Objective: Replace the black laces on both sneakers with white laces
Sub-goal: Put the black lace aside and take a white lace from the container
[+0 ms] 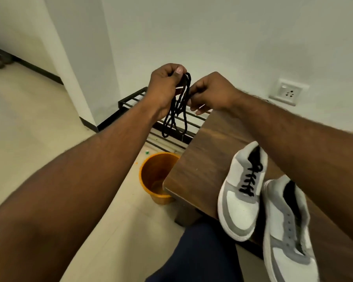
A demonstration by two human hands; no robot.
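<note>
A loose black lace (176, 115) hangs in several loops in the air beyond the table's far corner. My left hand (164, 86) pinches its top between thumb and fingers. My right hand (210, 92) holds the same bundle from the right side. Two white-and-grey sneakers lie on the wooden table (202, 151) at the lower right. The left sneaker (240, 192) still carries black laces. The right sneaker (287, 226) shows bare eyelets with no lace. No white lace is in view.
An orange bucket (151, 176) stands on the floor by the table's left corner. A black metal rack (135, 100) lies against the white wall behind. A wall socket (288, 91) sits at the right. My knee in dark trousers (200, 251) is below the table edge.
</note>
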